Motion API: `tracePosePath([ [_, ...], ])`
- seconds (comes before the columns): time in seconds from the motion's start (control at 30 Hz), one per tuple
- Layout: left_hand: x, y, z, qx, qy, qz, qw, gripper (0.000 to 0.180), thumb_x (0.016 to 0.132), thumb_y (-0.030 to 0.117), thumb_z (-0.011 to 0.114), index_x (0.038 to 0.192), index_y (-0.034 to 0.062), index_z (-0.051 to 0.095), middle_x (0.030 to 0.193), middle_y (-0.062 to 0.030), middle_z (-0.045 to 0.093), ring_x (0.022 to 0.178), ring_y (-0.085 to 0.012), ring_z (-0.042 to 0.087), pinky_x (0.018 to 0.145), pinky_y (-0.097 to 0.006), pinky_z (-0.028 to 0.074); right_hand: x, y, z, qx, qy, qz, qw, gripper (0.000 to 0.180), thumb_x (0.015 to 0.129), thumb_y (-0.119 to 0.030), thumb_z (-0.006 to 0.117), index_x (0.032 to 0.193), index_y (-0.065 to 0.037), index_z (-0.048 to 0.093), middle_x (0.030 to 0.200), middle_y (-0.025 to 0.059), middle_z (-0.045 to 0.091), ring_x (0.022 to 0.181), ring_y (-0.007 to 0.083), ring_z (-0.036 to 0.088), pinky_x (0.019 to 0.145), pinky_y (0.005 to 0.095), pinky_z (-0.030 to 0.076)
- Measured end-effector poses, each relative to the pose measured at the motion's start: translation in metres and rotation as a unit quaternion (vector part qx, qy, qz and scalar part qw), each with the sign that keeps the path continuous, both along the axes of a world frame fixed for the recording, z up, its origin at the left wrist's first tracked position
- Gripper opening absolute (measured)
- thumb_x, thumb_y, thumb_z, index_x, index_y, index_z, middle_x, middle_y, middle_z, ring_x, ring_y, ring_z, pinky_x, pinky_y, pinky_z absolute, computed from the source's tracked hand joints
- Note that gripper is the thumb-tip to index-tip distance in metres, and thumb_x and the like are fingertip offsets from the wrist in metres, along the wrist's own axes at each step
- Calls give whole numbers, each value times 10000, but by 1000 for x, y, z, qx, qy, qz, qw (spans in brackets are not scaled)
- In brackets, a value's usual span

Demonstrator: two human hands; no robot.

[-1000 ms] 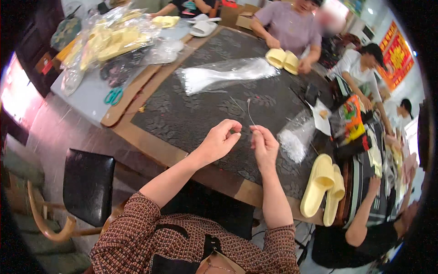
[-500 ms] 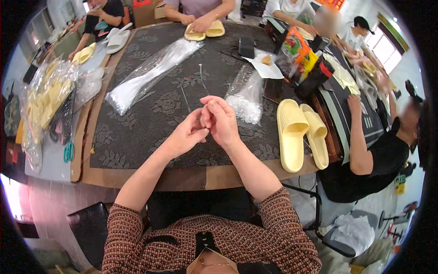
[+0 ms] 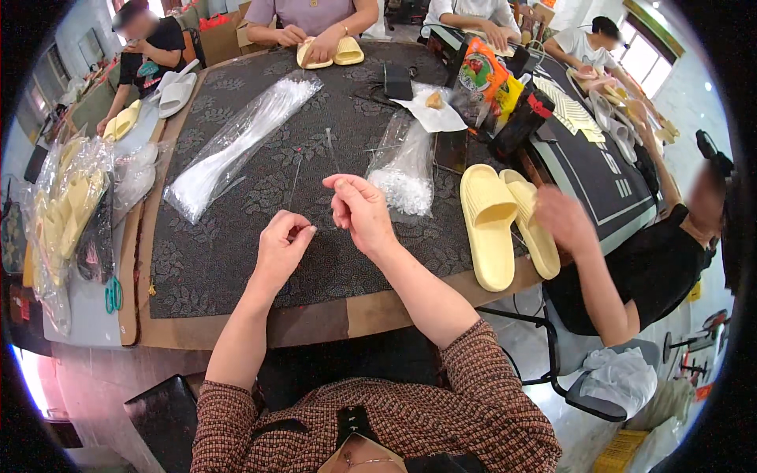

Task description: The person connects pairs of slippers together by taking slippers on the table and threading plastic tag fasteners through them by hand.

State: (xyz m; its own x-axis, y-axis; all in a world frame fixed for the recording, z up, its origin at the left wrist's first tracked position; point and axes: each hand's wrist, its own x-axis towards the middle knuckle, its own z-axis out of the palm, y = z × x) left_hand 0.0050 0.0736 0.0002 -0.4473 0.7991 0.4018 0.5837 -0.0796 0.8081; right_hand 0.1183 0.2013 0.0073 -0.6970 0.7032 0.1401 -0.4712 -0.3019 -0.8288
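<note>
Above the dark patterned mat, my two hands are apart. My left hand (image 3: 282,243) has thumb and fingers pinched together around a thin clear plastic tie (image 3: 296,183) that points upward. My right hand (image 3: 363,213) is closed, its fingers curled, with another thin clear plastic tie (image 3: 331,148) rising from the fingertips. Beyond my left hand lies a clear bag of white plastic ties (image 3: 244,146). A second, opened bag of ties (image 3: 406,183) is just right of my right hand. Farther right sits a pair of pale yellow slide slippers (image 3: 487,225).
A co-worker's hand (image 3: 566,222) is at the right-hand slipper. Across the table another person handles yellow slippers (image 3: 347,52). Bagged slippers (image 3: 75,197) and teal scissors (image 3: 113,294) lie at the left. A black bottle (image 3: 520,126) and snack packs (image 3: 482,75) stand at the right.
My hands have parted: the left moved left and down, the right slightly left. A co-worker's hand at the right has come over to the slippers. The whole view has shifted a little.
</note>
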Motion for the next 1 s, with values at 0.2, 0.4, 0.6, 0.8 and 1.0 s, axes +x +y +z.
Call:
tracePosePath([
  [0.2,14,-1,5,28,9,-78,997,102,774,9,639,784,4,537,805,-58,558,741,-145,547,691,-262,448,-6,-1,-6,38,-149,29,988,206,938,-181,502,997,-31,631,704,-9,551,566,67,490,495,211,392],
  [0.4,19,-3,6,84,1,-163,983,113,749,-46,626,779,12,533,859,-92,599,809,-194,584,760,-295,465,-8,2,-13,28,-124,73,989,225,933,-207,521,1027,-38,637,930,37,619,737,98,580,591,232,459],
  [0.6,22,-4,4,60,-8,-188,980,100,757,-43,605,781,13,525,866,-93,603,813,-187,588,759,-296,466,-8,2,-16,13,-76,37,996,221,921,-209,523,978,-30,641,900,28,634,753,101,578,615,241,471],
  [0.8,19,-5,1,38,-42,-174,983,79,775,-40,597,803,4,537,854,-81,600,784,-148,570,721,-267,457,-9,6,-17,-32,-43,-12,998,201,930,-169,527,980,-18,650,888,39,651,766,115,603,655,255,489],
  [1.0,15,-4,-2,74,-121,-151,978,84,818,-54,559,888,-8,554,951,-66,597,808,-98,538,723,-236,441,-8,11,-18,-26,-26,-40,999,200,920,-157,538,986,-9,656,886,45,653,763,115,601,657,257,490],
])
